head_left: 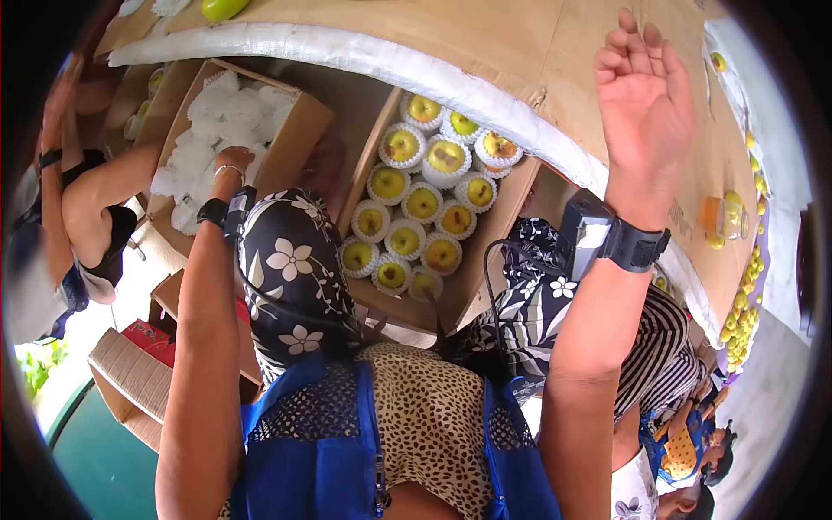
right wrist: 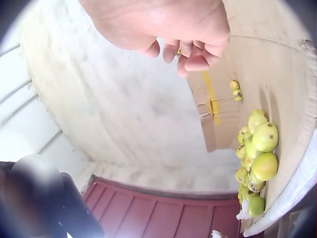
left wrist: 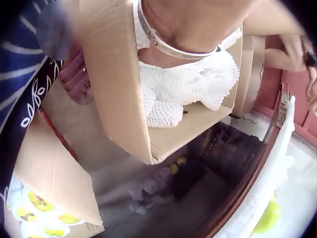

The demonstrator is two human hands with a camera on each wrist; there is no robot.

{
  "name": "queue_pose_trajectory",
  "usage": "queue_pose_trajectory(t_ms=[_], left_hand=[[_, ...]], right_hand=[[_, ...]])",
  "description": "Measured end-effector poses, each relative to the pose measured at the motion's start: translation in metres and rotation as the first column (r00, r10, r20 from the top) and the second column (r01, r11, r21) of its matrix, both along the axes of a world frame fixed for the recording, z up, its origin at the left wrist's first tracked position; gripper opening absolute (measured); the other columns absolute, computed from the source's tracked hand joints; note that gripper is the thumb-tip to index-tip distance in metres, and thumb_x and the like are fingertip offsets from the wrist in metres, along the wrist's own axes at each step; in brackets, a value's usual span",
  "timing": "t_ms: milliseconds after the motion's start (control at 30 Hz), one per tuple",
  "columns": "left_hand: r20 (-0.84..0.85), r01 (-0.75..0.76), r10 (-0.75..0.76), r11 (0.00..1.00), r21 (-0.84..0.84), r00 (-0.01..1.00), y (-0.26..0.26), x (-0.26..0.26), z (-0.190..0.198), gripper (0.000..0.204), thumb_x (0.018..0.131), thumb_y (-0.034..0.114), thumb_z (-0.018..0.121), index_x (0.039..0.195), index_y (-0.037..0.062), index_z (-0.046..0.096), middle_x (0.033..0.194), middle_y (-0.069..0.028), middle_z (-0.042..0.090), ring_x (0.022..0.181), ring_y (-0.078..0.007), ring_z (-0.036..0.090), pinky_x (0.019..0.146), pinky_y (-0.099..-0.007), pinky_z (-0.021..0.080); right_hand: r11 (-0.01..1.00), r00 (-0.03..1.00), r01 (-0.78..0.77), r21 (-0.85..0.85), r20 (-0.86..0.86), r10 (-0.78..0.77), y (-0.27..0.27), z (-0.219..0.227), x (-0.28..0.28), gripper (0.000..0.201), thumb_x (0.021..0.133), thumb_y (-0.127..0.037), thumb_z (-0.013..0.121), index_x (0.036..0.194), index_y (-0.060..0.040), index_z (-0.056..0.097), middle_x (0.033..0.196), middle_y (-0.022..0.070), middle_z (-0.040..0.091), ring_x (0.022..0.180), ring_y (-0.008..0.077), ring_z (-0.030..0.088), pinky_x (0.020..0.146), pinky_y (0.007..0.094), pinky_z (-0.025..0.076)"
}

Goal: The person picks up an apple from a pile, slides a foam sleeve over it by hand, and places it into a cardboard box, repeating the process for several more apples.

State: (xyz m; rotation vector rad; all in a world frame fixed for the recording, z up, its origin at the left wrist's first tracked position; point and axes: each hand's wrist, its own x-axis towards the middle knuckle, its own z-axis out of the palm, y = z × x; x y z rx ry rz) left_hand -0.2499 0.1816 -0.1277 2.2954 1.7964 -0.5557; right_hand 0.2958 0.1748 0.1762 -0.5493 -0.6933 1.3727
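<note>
My left hand (head_left: 234,159) reaches down among white foam net sleeves (head_left: 211,113) in a cardboard box at the left. In the left wrist view, foam sleeves (left wrist: 190,87) hide its fingers, and I cannot tell whether they grip one. Palm up, my right hand (head_left: 643,104) is raised over the cardboard-covered table at the right. Its fingers curl loosely and hold nothing, as the right wrist view also shows. Between my knees stands a second box (head_left: 498,251) with rows of yellow-green apples (head_left: 422,203), each in a white foam sleeve.
The cardboard tabletop (head_left: 494,35) has a white padded edge (head_left: 364,54) close above both boxes. Loose green apples (right wrist: 265,136) lie piled along the table's side. A jar (head_left: 737,225) stands at the right. Another person's arm (head_left: 121,178) is at the far left.
</note>
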Motion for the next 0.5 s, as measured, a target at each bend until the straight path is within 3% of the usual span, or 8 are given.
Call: queue_pose_trajectory(t_ms=[100,133,233,267,300,333,400,500], left_hand=[[-0.164,-0.178,0.182,0.983,0.041,0.969,0.012,-0.007,0.021,0.023,0.081,0.017,0.046,0.093,0.0102,0.065,0.101,-0.0088,0.062,0.097,-0.0263,0.057,0.086,-0.0336,0.045],[-0.129,-0.061,0.071,0.995,0.077,0.989,0.009,-0.019,0.033,0.030,0.073,0.014,0.057,0.102,0.0079,0.059,0.106,-0.0101,0.059,0.101,-0.0266,0.054,0.088,-0.0338,0.043],[0.078,-0.126,0.112,0.969,0.211,0.991,-0.016,0.007,0.127,0.054,0.059,0.009,0.071,0.109,0.0040,0.052,0.113,-0.0101,0.051,0.107,-0.0246,0.047,0.092,-0.0349,0.041],[0.629,-0.488,0.429,0.868,-0.090,0.648,-0.017,0.020,0.153,0.038,0.069,0.013,0.062,0.105,0.0042,0.053,0.107,-0.0082,0.053,0.099,-0.0218,0.051,0.088,-0.0367,0.043],[0.857,-0.618,0.512,0.657,-0.431,-0.054,-0.019,0.033,0.177,0.024,0.080,0.016,0.054,0.101,0.0043,0.053,0.101,-0.0063,0.055,0.091,-0.0191,0.054,0.084,-0.0385,0.045],[0.699,-0.342,0.432,0.649,-0.680,-0.570,-0.018,0.059,0.210,0.020,0.087,0.018,0.045,0.099,0.0040,0.053,0.097,-0.0072,0.057,0.089,-0.0194,0.056,0.081,-0.0360,0.047],[0.736,-0.290,0.368,0.748,-0.598,-0.568,-0.031,0.142,0.278,0.016,0.086,0.016,0.042,0.093,0.0065,0.052,0.082,-0.0037,0.058,0.075,-0.0128,0.058,0.067,-0.0262,0.048],[0.816,-0.054,0.356,0.904,-0.424,-0.455,-0.028,0.197,0.297,0.009,0.087,0.008,0.043,0.094,0.0067,0.048,0.088,-0.0051,0.057,0.079,-0.0119,0.057,0.069,-0.0239,0.047]], right_hand=[[0.999,1.000,0.019,-0.030,-0.007,-0.020,0.001,0.003,-0.011,0.024,0.088,-0.016,0.047,0.102,0.0025,0.048,0.113,0.0189,0.049,0.091,0.0220,0.050,0.077,0.0314,0.042],[0.999,1.000,0.007,-0.041,-0.017,-0.008,-0.001,0.001,-0.016,0.024,0.088,-0.018,0.049,0.102,0.0005,0.051,0.112,0.0165,0.052,0.090,0.0205,0.051,0.076,0.0304,0.042],[0.998,0.998,-0.021,-0.053,-0.054,0.018,-0.002,-0.001,-0.029,0.025,0.088,-0.022,0.050,0.103,-0.0023,0.053,0.110,0.0134,0.055,0.088,0.0171,0.053,0.074,0.0284,0.043],[0.998,0.998,-0.022,-0.057,-0.058,0.019,-0.003,-0.001,-0.035,0.025,0.088,-0.022,0.051,0.103,-0.0027,0.054,0.109,0.0130,0.055,0.088,0.0162,0.054,0.074,0.0279,0.043],[0.997,0.999,-0.021,-0.074,-0.048,0.018,-0.003,0.000,-0.043,0.024,0.088,-0.022,0.051,0.102,-0.0031,0.054,0.107,0.0123,0.056,0.086,0.0153,0.054,0.073,0.0270,0.044],[0.995,1.000,-0.015,-0.096,-0.027,0.013,-0.004,0.002,-0.049,0.023,0.088,-0.022,0.051,0.102,-0.0034,0.055,0.105,0.0115,0.058,0.084,0.0144,0.055,0.071,0.0261,0.044],[0.991,0.999,-0.022,-0.129,0.028,0.025,-0.007,0.001,-0.061,0.021,0.088,-0.021,0.052,0.100,-0.0044,0.056,0.099,0.0092,0.060,0.078,0.0123,0.056,0.067,0.0240,0.045],[0.992,0.961,-0.077,-0.097,0.259,0.100,-0.013,0.000,-0.088,0.017,0.085,-0.015,0.058,0.098,-0.0055,0.057,0.091,0.0040,0.062,0.076,0.0083,0.056,0.065,0.0222,0.046]])
